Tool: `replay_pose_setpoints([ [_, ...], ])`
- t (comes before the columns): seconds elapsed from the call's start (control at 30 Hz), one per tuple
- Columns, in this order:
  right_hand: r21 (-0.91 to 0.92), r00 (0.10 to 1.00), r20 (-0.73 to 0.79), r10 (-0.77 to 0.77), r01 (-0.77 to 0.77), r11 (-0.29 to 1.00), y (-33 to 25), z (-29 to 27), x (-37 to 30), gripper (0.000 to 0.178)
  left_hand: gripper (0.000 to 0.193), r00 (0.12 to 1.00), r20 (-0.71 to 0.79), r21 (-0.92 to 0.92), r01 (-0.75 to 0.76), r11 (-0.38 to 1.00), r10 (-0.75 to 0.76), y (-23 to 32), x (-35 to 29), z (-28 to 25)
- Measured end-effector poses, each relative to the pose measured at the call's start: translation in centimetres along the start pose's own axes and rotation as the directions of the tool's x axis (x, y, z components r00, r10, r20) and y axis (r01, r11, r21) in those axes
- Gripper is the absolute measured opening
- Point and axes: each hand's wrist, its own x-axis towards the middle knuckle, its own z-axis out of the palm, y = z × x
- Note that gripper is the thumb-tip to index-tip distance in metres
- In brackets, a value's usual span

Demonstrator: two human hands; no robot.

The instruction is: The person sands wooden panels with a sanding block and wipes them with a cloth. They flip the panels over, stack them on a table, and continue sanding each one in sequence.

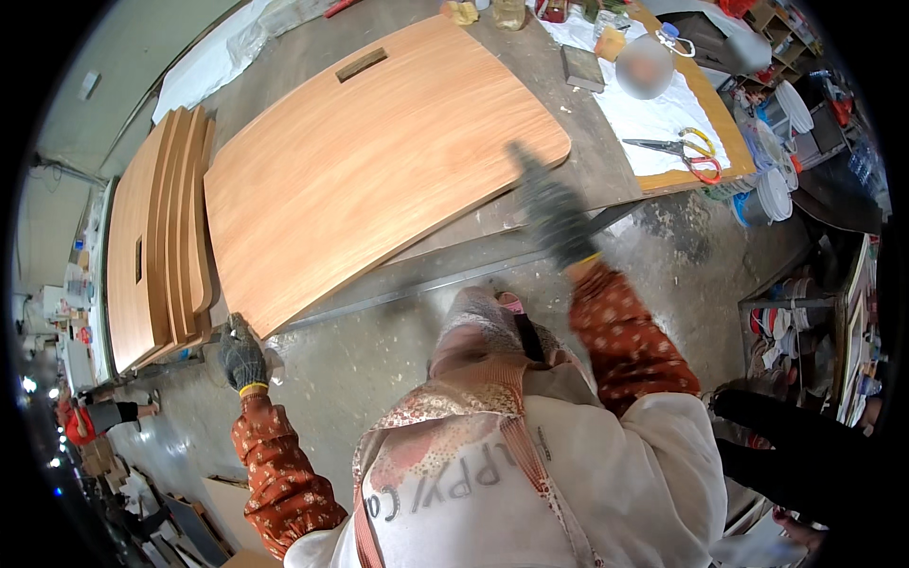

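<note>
A large light-brown wooden board point(379, 170) with rounded corners and a slot near its far edge lies flat on the workbench. At its near left corner my left hand point(242, 356), in a dark grey glove with a yellow cuff, closes on the edge; part of its fingers is hidden. Over the board's right edge is my right hand point(554, 213), gloved alike and smeared by motion. Its fingers look stretched out toward the board, and no held thing shows. To the left, beside my left hand, stands a stack of several similar boards point(156, 241).
Scissors point(684, 151) with red and yellow handles lie on white paper point(630, 118) at the right. Near them are a dark block point(581, 68) and a yellow sponge point(610, 43). Buckets point(765, 199) stand beyond the workbench point(606, 156). A person point(95, 417) is far left.
</note>
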Motion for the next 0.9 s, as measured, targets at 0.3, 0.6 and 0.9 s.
replay_pose_setpoints([
  [0.3, 0.334, 1.0, 0.022, 0.016, -0.022, 0.942, -1.8, 2.1, -2.2, 0.062, 0.034, 0.988, 0.088, 0.022, 0.126, 0.992, -0.127, 5.4, 1.3, -10.1],
  [0.6, 0.037, 0.899, 0.218, 0.38, -0.397, 0.917, 9.9, -4.8, 0.9, 0.064, 0.029, 0.891, -0.17, 0.154, -0.399, 0.904, 0.422, 15.7, 2.2, -14.3],
  [0.9, -0.254, 0.983, -0.184, 0.024, -0.071, 0.965, 6.1, -1.1, -0.9, 0.052, 0.067, 0.613, -0.288, 0.159, -0.727, 0.668, 0.736, 30.9, 1.3, -22.2],
])
